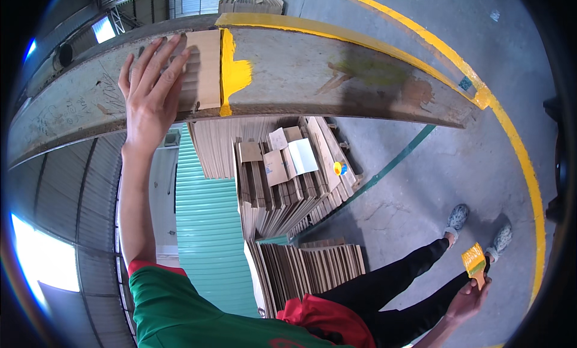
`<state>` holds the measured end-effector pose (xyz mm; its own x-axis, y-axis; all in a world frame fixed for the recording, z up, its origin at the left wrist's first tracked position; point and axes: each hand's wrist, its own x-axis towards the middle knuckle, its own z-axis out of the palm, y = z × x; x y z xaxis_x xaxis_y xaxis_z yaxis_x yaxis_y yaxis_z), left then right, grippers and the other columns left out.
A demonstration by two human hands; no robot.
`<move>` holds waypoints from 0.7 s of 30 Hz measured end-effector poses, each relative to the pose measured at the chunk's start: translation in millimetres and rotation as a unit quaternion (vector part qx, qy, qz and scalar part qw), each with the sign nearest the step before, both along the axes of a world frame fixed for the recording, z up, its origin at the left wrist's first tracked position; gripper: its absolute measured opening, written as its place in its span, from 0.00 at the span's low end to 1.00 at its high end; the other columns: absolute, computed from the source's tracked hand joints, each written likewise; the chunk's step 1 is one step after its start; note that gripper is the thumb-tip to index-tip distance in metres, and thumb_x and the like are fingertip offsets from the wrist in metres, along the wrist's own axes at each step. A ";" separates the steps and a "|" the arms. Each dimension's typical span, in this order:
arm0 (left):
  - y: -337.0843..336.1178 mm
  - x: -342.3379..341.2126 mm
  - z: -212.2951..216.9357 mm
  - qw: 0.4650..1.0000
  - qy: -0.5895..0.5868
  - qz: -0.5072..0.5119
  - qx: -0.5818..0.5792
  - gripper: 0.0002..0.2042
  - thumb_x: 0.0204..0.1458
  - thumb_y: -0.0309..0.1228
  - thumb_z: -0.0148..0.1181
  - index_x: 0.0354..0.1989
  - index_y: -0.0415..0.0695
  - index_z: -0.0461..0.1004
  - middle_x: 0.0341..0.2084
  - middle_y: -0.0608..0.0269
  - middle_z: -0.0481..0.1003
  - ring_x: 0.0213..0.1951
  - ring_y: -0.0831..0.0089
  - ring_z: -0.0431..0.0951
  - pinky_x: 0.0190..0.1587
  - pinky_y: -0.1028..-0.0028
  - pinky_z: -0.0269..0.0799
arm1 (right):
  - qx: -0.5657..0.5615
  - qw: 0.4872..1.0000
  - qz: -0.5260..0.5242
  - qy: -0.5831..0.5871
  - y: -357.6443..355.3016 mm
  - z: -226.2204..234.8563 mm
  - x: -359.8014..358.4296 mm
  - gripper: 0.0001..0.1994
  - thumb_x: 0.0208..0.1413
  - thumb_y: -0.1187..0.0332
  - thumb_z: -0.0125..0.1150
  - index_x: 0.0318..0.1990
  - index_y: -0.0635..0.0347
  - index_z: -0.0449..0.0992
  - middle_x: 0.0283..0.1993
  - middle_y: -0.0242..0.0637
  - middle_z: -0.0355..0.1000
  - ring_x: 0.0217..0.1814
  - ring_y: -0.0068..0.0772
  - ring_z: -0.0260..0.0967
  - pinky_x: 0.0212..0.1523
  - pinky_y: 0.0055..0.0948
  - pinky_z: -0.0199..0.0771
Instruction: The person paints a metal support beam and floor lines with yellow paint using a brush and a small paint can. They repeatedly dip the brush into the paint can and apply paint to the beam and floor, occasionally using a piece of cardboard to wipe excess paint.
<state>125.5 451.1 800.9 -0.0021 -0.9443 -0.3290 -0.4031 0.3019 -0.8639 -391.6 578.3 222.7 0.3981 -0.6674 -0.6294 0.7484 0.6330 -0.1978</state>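
Note:
My left hand [151, 86] lies flat with fingers apart, pressing a piece of cardboard [205, 71] against a grey steel beam [294, 71]. Along the cardboard's right edge runs a strip of wet-looking yellow paint [234, 76], spreading a little to the right. The beam's upper flange [336, 32] is yellow too. Down at the lower right, my right hand [467, 300] is closed round the handle of a paintbrush [474, 261]. Yellow paint coats its bristles, which point upward, well away from the beam.
Stacks of flat cardboard [294, 194] stand below the beam, with loose pieces on top. A small paint can [340, 168], yellow inside, rests at their right side. Teal corrugated sheeting [207, 227] lies left of them. Yellow floor lines [523, 155] curve along the right.

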 end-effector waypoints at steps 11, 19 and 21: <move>2.6 -1.9 20.3 0.993 -0.001 0.109 0.043 0.43 0.37 0.46 0.75 0.70 0.66 0.70 0.72 0.75 0.66 0.76 0.64 0.59 0.78 0.41 0.31 | 0.041 0.999 -0.015 -0.008 -46.9 41.3 90.4 0.11 0.74 0.64 0.53 0.54 0.62 0.71 0.51 0.41 0.74 0.37 0.30 0.79 0.28 0.17 0.75; 5.8 -7.7 15.3 0.992 -0.040 0.110 0.051 0.42 0.42 0.45 0.73 0.72 0.70 0.67 0.74 0.78 0.61 0.77 0.68 0.55 0.78 0.40 0.34 | 0.057 0.998 0.005 -0.018 -59.2 55.5 90.4 0.11 0.74 0.63 0.53 0.53 0.62 0.71 0.50 0.40 0.74 0.37 0.27 0.78 0.28 0.18 0.75; 6.8 -10.9 13.4 0.992 -0.034 0.114 0.046 0.42 0.44 0.43 0.73 0.72 0.71 0.65 0.75 0.81 0.60 0.77 0.71 0.55 0.78 0.40 0.36 | 0.053 0.998 0.002 -0.026 -66.5 64.7 74.7 0.11 0.74 0.63 0.53 0.52 0.62 0.72 0.50 0.40 0.74 0.38 0.27 0.78 0.28 0.19 0.74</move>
